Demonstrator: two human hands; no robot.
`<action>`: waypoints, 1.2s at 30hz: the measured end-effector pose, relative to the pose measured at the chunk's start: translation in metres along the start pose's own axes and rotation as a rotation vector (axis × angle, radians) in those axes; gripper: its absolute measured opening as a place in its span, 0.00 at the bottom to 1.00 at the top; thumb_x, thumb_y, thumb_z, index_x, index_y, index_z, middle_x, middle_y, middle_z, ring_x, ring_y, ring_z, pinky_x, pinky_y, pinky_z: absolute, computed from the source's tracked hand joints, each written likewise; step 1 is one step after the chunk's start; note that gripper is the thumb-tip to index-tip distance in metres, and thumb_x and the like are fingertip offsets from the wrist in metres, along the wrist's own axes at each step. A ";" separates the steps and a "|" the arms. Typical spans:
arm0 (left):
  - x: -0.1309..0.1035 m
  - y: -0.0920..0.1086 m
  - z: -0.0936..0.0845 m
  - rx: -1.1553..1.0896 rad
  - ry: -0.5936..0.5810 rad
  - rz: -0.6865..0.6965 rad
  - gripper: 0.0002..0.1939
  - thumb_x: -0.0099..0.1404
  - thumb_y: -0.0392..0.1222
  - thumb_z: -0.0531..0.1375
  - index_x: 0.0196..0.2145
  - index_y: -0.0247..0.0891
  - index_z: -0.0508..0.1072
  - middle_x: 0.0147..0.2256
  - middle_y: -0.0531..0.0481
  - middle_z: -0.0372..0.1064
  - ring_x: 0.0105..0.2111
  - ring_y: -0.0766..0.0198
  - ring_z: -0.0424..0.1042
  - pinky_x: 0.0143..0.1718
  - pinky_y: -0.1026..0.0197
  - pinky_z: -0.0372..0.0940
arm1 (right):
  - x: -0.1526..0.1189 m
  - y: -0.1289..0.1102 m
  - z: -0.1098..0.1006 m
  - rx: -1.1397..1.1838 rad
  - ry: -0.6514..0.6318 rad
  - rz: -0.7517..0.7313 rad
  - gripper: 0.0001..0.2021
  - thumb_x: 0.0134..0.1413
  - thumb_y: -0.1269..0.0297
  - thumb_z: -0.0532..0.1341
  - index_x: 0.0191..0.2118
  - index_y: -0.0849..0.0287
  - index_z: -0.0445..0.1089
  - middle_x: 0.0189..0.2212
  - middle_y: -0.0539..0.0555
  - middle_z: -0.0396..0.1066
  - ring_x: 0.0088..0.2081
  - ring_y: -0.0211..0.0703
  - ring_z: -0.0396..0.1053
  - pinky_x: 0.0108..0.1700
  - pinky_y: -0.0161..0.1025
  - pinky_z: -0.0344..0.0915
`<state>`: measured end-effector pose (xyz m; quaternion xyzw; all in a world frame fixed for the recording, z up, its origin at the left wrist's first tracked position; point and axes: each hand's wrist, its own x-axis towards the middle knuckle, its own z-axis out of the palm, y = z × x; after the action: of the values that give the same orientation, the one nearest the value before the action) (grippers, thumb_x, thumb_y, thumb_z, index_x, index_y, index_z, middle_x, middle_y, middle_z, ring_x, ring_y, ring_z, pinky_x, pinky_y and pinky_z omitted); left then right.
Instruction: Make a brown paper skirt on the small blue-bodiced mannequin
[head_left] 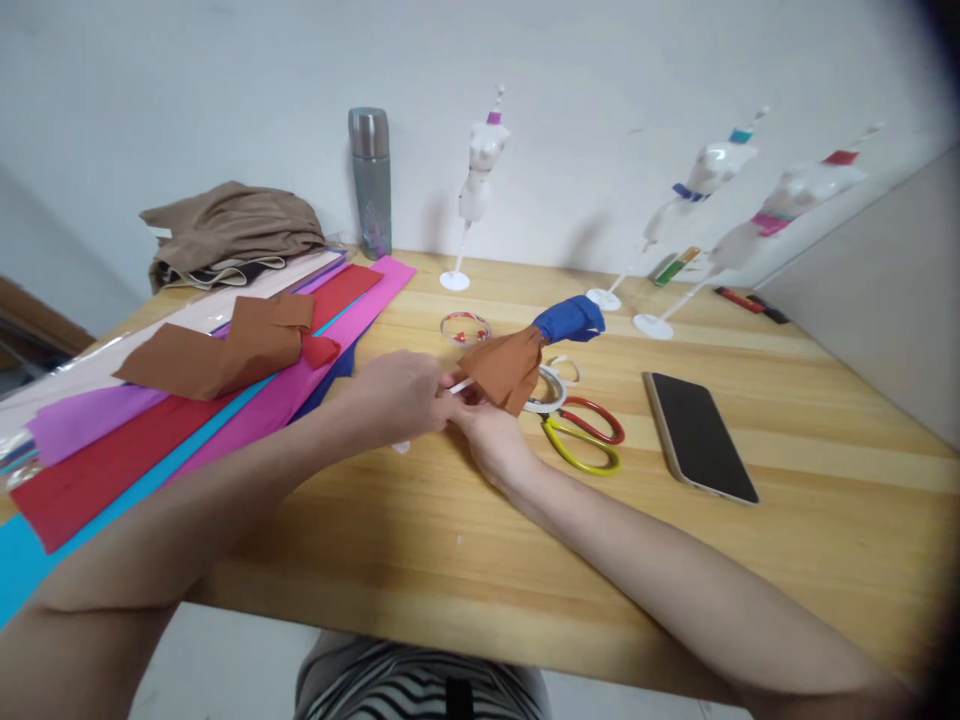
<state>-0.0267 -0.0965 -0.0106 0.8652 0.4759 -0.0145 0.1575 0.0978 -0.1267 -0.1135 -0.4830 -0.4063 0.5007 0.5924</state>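
A small doll dress form lies tilted over the table, wrapped in a brown crepe paper skirt (506, 370) and a blue crepe paper top (571, 320). Its white rod (461, 385) comes out from under the skirt. My left hand (405, 395) is closed at that rod, back of the hand upward. Against it, below the skirt's hem, my right hand (491, 440) is closed at the rod too, its fingertips partly hidden. Just beyond are a roll of white tape (551, 390) and scissors (589, 440) with red and yellow handles.
Crepe paper sheets (112, 455) and brown pieces (225, 350) cover the left side. Behind stand a flask (373, 190), folded cloth (232, 230) and white dress forms (472, 190) on thin stands. A beaded bracelet (466, 328) is near the middle, a phone (701, 435) on the right.
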 end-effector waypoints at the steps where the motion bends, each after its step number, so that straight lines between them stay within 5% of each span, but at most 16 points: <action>1: -0.001 0.002 0.002 0.055 0.014 -0.003 0.17 0.68 0.42 0.55 0.35 0.33 0.83 0.32 0.38 0.79 0.31 0.55 0.74 0.29 0.60 0.56 | 0.000 0.000 0.001 0.010 0.015 0.023 0.21 0.37 0.51 0.75 0.34 0.54 0.69 0.27 0.47 0.71 0.28 0.40 0.71 0.31 0.38 0.72; 7: -0.010 0.012 0.009 0.178 -0.084 0.052 0.19 0.71 0.35 0.51 0.45 0.29 0.82 0.39 0.31 0.81 0.39 0.46 0.80 0.36 0.55 0.65 | -0.006 -0.006 0.002 0.036 -0.023 0.168 0.19 0.32 0.55 0.75 0.26 0.53 0.64 0.18 0.43 0.66 0.20 0.37 0.66 0.25 0.36 0.70; 14: -0.001 0.001 0.002 0.104 -0.083 0.143 0.15 0.69 0.34 0.55 0.27 0.34 0.77 0.32 0.37 0.78 0.33 0.54 0.75 0.35 0.57 0.62 | -0.011 -0.013 0.003 0.025 -0.215 0.300 0.13 0.36 0.59 0.72 0.26 0.57 0.69 0.17 0.47 0.72 0.18 0.37 0.69 0.22 0.33 0.68; 16: 0.004 -0.008 -0.005 0.023 -0.036 0.062 0.19 0.71 0.36 0.53 0.22 0.36 0.71 0.27 0.41 0.75 0.27 0.59 0.71 0.32 0.59 0.60 | -0.016 -0.021 0.002 -0.091 -0.445 0.342 0.10 0.41 0.59 0.70 0.27 0.56 0.71 0.17 0.46 0.73 0.18 0.38 0.70 0.21 0.34 0.67; 18: 0.005 -0.017 -0.013 -0.048 -0.082 0.040 0.22 0.72 0.39 0.52 0.19 0.38 0.65 0.22 0.47 0.71 0.21 0.63 0.67 0.28 0.61 0.60 | -0.022 -0.037 -0.003 -0.395 -0.837 0.312 0.11 0.46 0.60 0.68 0.20 0.55 0.69 0.13 0.45 0.68 0.16 0.36 0.65 0.19 0.33 0.60; 22: 0.002 -0.032 -0.025 -0.311 -0.467 0.003 0.21 0.68 0.41 0.54 0.16 0.40 0.63 0.15 0.50 0.65 0.17 0.65 0.65 0.24 0.63 0.60 | -0.032 -0.097 -0.029 -0.774 -1.425 0.009 0.22 0.41 0.74 0.72 0.12 0.55 0.59 0.11 0.41 0.58 0.16 0.34 0.52 0.17 0.35 0.44; 25: 0.004 -0.042 -0.024 -0.362 -0.709 0.048 0.16 0.64 0.40 0.57 0.18 0.40 0.65 0.15 0.51 0.67 0.17 0.64 0.64 0.23 0.64 0.59 | -0.024 -0.140 -0.055 -0.830 -1.284 -0.036 0.18 0.47 0.79 0.69 0.16 0.53 0.66 0.15 0.44 0.64 0.18 0.35 0.56 0.21 0.36 0.52; 27: 0.008 -0.046 -0.018 -0.361 -0.789 0.094 0.14 0.62 0.41 0.58 0.19 0.40 0.67 0.16 0.52 0.67 0.17 0.65 0.64 0.23 0.64 0.58 | -0.011 -0.151 -0.067 -0.761 -1.129 -0.064 0.11 0.57 0.67 0.67 0.23 0.52 0.75 0.19 0.47 0.70 0.21 0.37 0.63 0.24 0.37 0.58; 31: 0.014 -0.048 -0.006 -0.335 -0.722 0.180 0.13 0.58 0.38 0.62 0.17 0.39 0.69 0.16 0.53 0.66 0.19 0.66 0.62 0.25 0.65 0.56 | 0.012 -0.129 -0.064 -0.659 -0.662 -0.274 0.05 0.53 0.61 0.67 0.29 0.54 0.78 0.23 0.49 0.72 0.23 0.38 0.64 0.25 0.37 0.59; 36: 0.013 -0.044 -0.001 -0.412 -0.651 0.114 0.13 0.50 0.34 0.65 0.13 0.39 0.68 0.15 0.54 0.64 0.19 0.65 0.60 0.25 0.63 0.54 | 0.019 -0.095 -0.043 -0.715 -0.745 -0.492 0.10 0.58 0.64 0.61 0.32 0.56 0.81 0.28 0.52 0.75 0.30 0.42 0.70 0.37 0.43 0.67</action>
<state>-0.0564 -0.0636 -0.0233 0.7906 0.3451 -0.1836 0.4712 0.1617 -0.1180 -0.0295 -0.3355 -0.8323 0.3160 0.3081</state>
